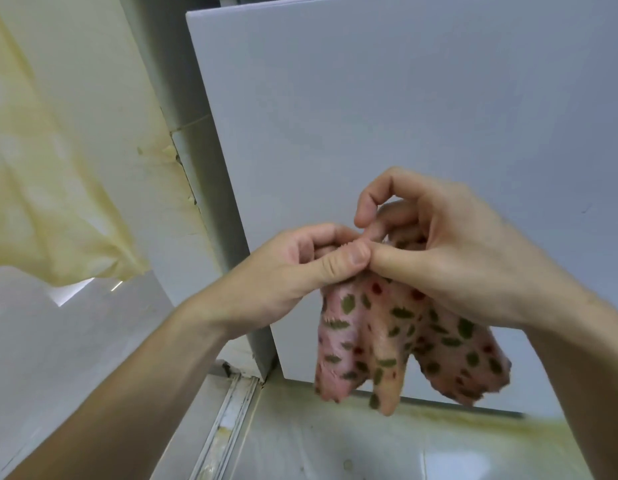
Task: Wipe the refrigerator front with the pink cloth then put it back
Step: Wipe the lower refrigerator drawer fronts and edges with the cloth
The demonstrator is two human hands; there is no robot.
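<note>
The pink cloth [387, 341], patterned with green and red marks, hangs in folds in front of the white refrigerator front [387, 116]. My left hand [300, 271] pinches the cloth's top edge between thumb and curled fingers. Right beside it, my right hand [439, 244] grips the same top edge, thumb against the left thumb, its index finger curled above. Both hands are a short way in front of the door's lower half, and the cloth's lower edge reaches about level with the door's bottom edge.
A yellowish curtain [58, 168] hangs at the left, in front of a stained wall. The refrigerator's grey side [210, 188] faces it. Below lie a pale tiled floor [318, 445] and a metal floor track [228, 420].
</note>
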